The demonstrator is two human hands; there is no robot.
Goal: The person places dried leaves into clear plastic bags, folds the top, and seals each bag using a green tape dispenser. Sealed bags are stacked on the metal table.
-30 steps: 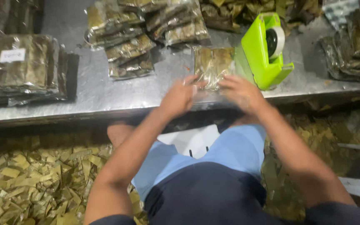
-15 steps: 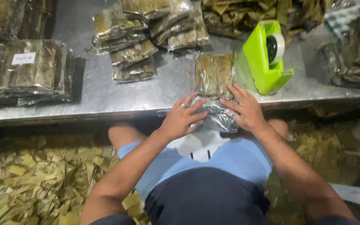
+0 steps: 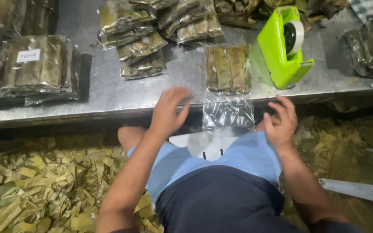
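A clear, glossy plastic bag (image 3: pixel 228 97) of flat leaf-wrapped sticks lies on the dull steel table (image 3: pixel 109 92), its empty end overhanging, between the spread, empty left hand (image 3: pixel 169 112) and right hand (image 3: pixel 280 121).

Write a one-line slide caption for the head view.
Both hands, left and right, hover beside a clear bag of leaf-wrapped sticks near a green tape dispenser.

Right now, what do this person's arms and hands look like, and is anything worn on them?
Both forearms are bare: no sleeves, gloves, watch or rings show. The left hand and right hand are uncovered, fingers bare. Lower down, a light blue garment shows.
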